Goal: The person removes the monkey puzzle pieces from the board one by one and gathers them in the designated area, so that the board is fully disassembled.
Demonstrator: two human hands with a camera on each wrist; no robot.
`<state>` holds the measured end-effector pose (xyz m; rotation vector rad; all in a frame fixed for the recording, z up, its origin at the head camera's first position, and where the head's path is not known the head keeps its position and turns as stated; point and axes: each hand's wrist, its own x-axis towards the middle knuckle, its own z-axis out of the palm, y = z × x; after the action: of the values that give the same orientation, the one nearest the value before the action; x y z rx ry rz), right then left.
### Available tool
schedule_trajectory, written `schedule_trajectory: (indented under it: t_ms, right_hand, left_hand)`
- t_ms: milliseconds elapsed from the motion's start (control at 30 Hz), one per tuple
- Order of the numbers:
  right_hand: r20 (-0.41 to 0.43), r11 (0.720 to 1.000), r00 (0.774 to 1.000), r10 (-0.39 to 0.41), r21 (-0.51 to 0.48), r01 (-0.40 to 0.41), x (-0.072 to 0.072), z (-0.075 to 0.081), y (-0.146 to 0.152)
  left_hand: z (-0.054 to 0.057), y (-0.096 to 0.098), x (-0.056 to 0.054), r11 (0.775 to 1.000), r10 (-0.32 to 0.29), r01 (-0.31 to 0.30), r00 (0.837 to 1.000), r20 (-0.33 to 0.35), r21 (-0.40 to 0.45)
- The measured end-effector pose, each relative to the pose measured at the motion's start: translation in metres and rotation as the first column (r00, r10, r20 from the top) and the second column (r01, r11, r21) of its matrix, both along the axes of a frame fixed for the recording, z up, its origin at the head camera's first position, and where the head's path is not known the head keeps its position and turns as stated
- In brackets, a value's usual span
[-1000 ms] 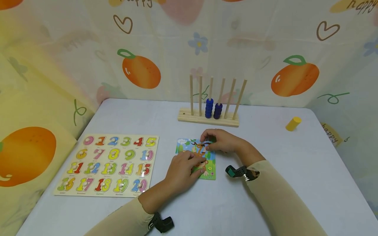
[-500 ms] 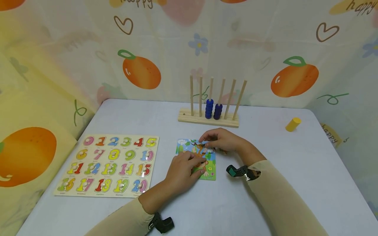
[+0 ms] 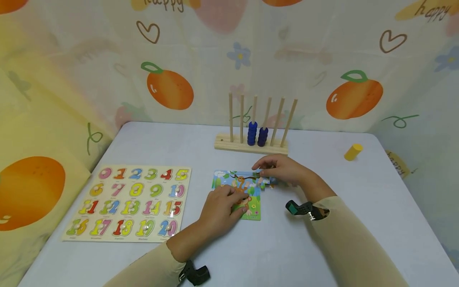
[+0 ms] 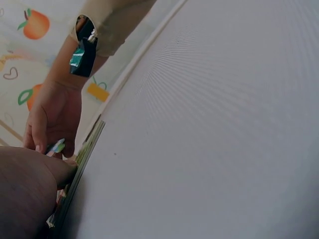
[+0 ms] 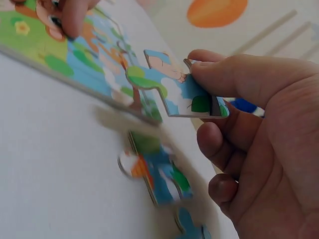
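A jigsaw puzzle (image 3: 254, 205) with a monkey picture lies flat at the table's middle. My left hand (image 3: 222, 205) rests on its lower left part, fingertips on the picture. Just off the upper right corner, my right hand (image 3: 283, 169) pinches a loose puzzle piece (image 5: 167, 87) between thumb and index finger. The piece is raised above the puzzle's edge in the right wrist view. Below it, a second puzzle piece (image 5: 162, 172) and a third blue piece (image 5: 187, 224), partly cut off, lie next to the puzzle. My left hand hides part of the picture.
A number board (image 3: 129, 203) with knobbed pieces lies on the left. Behind the puzzle stands a wooden peg abacus (image 3: 251, 148) with blue beads on two pegs. A yellow cylinder (image 3: 353, 152) lies at the back right. A patterned cloth (image 3: 301, 79) hangs behind the table.
My right hand has drawn a puzzle piece from the puzzle's upper right corner out to the right. The left hand has stayed on the puzzle. The head view has shifted slightly.
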<state>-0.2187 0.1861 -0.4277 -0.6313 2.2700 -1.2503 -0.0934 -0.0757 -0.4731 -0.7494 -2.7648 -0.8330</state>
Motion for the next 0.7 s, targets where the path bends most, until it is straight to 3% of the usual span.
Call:
schedule_trajectory:
  t_ms: [233, 567, 700]
  right_hand:
    - [-0.039, 0.999, 0.998, -0.040, 0.025, 0.041, 0.003, -0.002, 0.025]
    - [0.005, 0.995, 0.996, -0.095, 0.031, 0.094, 0.007, 0.002, 0.061]
    - [-0.029, 0.990, 0.991, -0.128, 0.049, 0.129, 0.012, 0.003, 0.079]
  left_hand:
    - [0.001, 0.000, 0.001, 1.000, 0.007, -0.007, 1.000, -0.005, 0.001]
    - [0.000, 0.000, 0.001, 1.000, 0.008, -0.008, 1.000, -0.019, 0.011]
    - [-0.001, 0.001, 0.001, 1.000, 0.002, -0.002, 1.000, -0.015, 0.017]
